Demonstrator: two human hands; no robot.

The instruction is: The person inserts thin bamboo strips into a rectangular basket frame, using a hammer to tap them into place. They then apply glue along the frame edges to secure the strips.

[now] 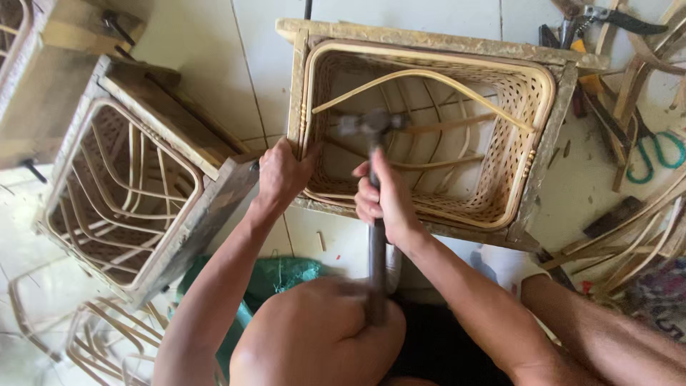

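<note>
The right hand (386, 196) is closed around the handle of a hammer (373, 179), whose blurred head hangs over the open basket (529, 93). The left hand (280, 175) grips the near left corner of the wooden frame (429, 39) that surrounds this woven basket, fingers curled over its edge. The basket sits on the tiled floor (214, 78) in front of the person's knees. A second framed basket (114, 193) lies tilted to the left; green-handled scissors (654, 154) rest at the right.

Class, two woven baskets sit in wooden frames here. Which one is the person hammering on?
The basket on the right, straight ahead of the person. The left hand grips its frame's near corner and the right hand swings the hammer over it; the left basket sits untouched.
</note>
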